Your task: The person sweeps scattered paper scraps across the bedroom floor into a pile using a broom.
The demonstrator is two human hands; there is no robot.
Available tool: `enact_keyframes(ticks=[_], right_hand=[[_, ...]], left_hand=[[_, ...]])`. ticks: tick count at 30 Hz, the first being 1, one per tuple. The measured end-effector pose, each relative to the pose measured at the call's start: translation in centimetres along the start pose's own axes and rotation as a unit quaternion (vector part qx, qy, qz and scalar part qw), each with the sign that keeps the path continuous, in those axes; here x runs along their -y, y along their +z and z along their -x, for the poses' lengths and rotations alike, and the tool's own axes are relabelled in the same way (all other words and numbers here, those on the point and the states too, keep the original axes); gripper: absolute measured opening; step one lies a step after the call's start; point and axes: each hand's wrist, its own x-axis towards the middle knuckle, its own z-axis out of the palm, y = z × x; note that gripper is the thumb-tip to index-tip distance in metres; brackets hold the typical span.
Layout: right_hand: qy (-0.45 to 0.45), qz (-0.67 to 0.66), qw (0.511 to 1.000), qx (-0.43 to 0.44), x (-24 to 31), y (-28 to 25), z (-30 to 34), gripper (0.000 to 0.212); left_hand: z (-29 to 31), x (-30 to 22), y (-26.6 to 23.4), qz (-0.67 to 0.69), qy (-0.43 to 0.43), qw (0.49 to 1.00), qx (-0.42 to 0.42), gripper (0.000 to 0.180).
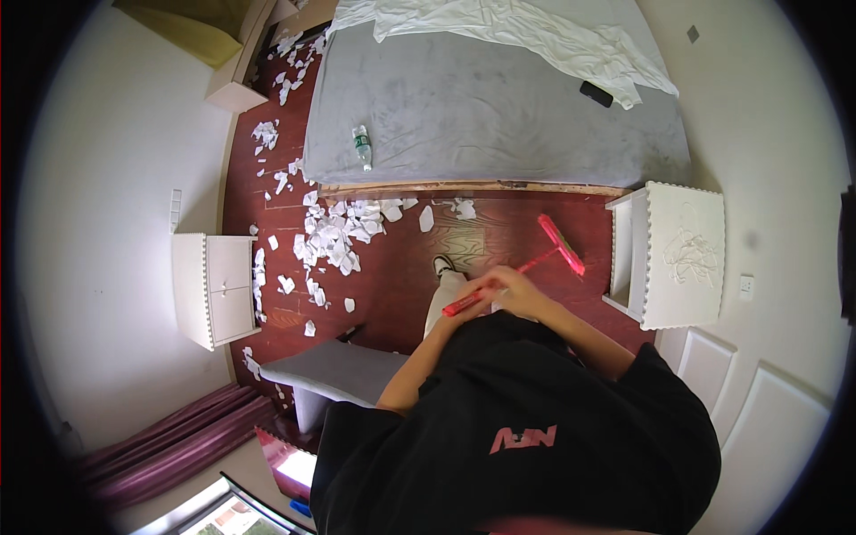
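Observation:
Both my hands are together on the handle of a red, T-shaped tool (560, 244), like a squeegee or a small broom; its exact kind cannot be made out. My left hand (473, 291) is closed around the handle near its butt end, which sticks out at the lower left. Beside it, my right hand (514, 285) is closed on the same handle, nearer the head. The wide head is up and to the right, above the reddish wooden floor (508, 223). Left of my foot, many torn white paper scraps (334, 234) form a loose pile.
Ahead is a grey-covered bed (481, 116) with a white sheet (526, 36), a plastic bottle (362, 148) and a black phone (596, 94). White nightstands stand left (230, 290) and right (682, 254). A grey chair (339, 374) is at my left. More scraps line the left wall.

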Motion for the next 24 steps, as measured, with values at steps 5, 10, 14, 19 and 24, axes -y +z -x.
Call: enact_keyframes(ticks=[5,10,14,19,24], right_hand=[[0.532,-0.293,0.793,0.051,-9.8,-4.1,2.6,0.043],[0.399,-0.566,0.719,-0.05,-13.0,1.2,-2.8,0.03],[0.381,-0.59,0.695,-0.155,-17.5,7.7,-10.1,0.016],[0.414,-0.36,0.835,-0.038,-15.5,17.6,-19.3,0.007],[0.486,-0.422,0.761,0.085,-13.8,32.6,-27.3,0.01]], left_hand=[[-1.4,-4.3,-1.4,0.121,0.064,0.99,-0.015,0.019],[-1.9,-5.8,-4.4,0.262,0.041,0.964,-0.016,0.008],[0.0,-3.5,-10.0,0.389,0.055,0.909,-0.141,0.014],[6.9,1.8,-18.5,0.293,0.052,0.919,-0.257,0.013],[16.9,5.9,-28.6,0.239,-0.064,0.877,-0.413,0.014]])
